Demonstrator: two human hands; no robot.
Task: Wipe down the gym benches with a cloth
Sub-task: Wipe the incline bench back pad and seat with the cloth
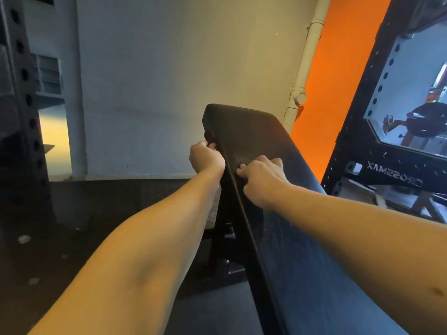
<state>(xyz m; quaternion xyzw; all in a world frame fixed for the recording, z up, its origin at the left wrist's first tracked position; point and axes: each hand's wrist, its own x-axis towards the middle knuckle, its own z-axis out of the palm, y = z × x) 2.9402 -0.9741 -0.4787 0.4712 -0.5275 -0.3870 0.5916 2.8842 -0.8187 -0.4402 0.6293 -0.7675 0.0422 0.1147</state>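
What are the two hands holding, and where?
Left hand grips the bench pad by its left edge; right hand rests curled on top, holding nothing visible.

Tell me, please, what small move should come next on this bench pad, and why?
Probably draw the right hand down the black bench pad toward you: it sits curled high on the pad, and the left hand grips the pad's left edge, steadying it. No cloth shows plainly.

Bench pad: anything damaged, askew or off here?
No tear or spill shows on the bench pad. Oddities: no cloth is visible; the left hand grips the pad's left edge, the right hand rests curled on top. Pale scraps lie on the floor.
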